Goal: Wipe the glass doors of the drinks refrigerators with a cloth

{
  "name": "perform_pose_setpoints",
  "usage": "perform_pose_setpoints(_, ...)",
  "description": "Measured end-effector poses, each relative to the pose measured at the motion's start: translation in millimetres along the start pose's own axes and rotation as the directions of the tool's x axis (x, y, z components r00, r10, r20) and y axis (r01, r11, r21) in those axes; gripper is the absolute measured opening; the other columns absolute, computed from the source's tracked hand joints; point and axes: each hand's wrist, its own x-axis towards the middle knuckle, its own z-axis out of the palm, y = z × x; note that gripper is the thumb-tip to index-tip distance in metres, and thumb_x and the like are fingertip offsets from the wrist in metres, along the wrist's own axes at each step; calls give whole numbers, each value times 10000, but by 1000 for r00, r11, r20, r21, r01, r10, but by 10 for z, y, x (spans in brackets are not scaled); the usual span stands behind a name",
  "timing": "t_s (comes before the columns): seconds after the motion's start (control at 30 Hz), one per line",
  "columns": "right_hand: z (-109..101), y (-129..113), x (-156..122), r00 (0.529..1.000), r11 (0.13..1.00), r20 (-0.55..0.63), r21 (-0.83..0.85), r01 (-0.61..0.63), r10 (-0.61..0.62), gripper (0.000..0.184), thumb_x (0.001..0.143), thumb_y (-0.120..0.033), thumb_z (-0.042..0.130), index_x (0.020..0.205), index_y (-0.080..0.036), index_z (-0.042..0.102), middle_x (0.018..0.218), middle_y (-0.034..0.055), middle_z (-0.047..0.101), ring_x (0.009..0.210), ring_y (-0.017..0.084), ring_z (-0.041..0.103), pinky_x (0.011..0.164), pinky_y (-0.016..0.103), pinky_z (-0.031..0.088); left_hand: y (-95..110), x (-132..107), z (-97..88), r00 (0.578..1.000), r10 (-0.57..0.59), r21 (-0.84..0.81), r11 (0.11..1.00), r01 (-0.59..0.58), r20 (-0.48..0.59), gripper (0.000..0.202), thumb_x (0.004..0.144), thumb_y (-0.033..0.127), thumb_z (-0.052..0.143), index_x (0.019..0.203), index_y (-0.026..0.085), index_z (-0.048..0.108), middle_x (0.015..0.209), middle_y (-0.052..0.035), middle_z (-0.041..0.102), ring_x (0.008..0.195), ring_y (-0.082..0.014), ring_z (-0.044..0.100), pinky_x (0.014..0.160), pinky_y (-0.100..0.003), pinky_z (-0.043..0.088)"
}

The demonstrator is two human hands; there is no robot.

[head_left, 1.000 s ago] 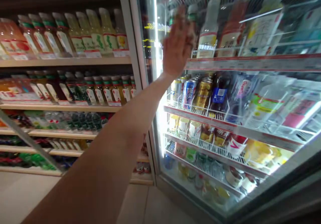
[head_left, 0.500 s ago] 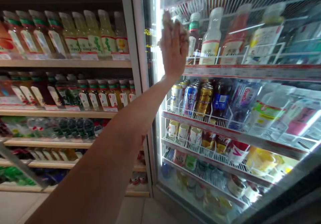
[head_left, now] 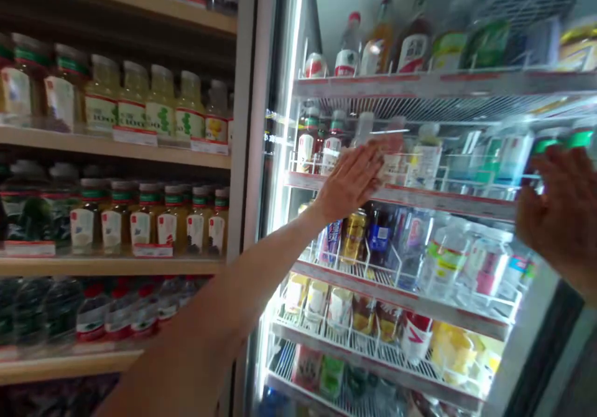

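Note:
My left hand reaches out flat, fingers stretched, in front of the second shelf rail of a lit drinks cooler. Its fingertips lie by a pale bottle, next to red-labelled bottles. It holds nothing. I cannot tell whether it rests on glass or is inside. My right hand is raised at the right edge, blurred, fingers loosely bent and apart, in front of green-capped bottles. Nothing shows in it.
Below the hands stand cans, cups and more bottles on wire shelves. The cooler's metal frame divides it from wooden shelves of juice bottles at the left. A dark door edge runs at lower right.
My left hand has moved from the cooler's left edge to the right and down along the second shelf. My right hand has come into view at the right. The view has tilted upward.

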Motion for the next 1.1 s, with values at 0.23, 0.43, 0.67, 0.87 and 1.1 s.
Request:
perform_pose_setpoints(0.23,51,-64,-23,1000,998,26,65,-12,10,440,889,-317,379,1259,-123,514,1370,106,465,1355,192,311,1122,380,194,-240,38,-78,888,-368,-14,925,379,-276,524,918,353,298,1401,149,296,1507,-130,222,1416,-270,104,1140,-524,167)
perform_pose_setpoints(0.43,52,-71,-7,999,998,15,54,-32,31,429,886,-322,389,1247,-138,529,1355,101,481,1345,188,329,1123,369,203,-110,57,-49,987,46,-22,999,-50,-152,544,926,282,298,1448,225,158,1505,-50,257,1402,-196,191,1140,-409,276)
perform_pose_setpoints(0.67,86,-35,-17,1000,998,-8,55,2,-2,438,883,-337,383,1260,-157,515,1357,100,480,1340,202,337,1119,397,217,-178,166,-48,937,-115,-15,993,116,-330,526,918,228,294,1434,179,207,1508,-77,240,1411,-220,153,1158,-457,222)
perform_pose_setpoints(0.87,91,-3,-28,1000,997,-7,77,19,-19,423,889,-332,366,1254,-173,510,1359,96,480,1344,197,331,1116,406,219,-119,179,5,967,-12,6,1000,15,-256,490,908,229,314,1396,188,309,1434,-78,387,1372,-214,278,1122,-447,303)
perform_pose_setpoints(1.1,88,-6,-27,1000,997,-13,80,23,-22,442,885,-328,387,1294,-189,479,1377,87,460,1346,212,326,1120,439,202,283,193,121,984,31,7,1000,-31,-175,473,911,244,305,1378,181,346,1418,-55,419,1387,-179,238,1138,-415,280)
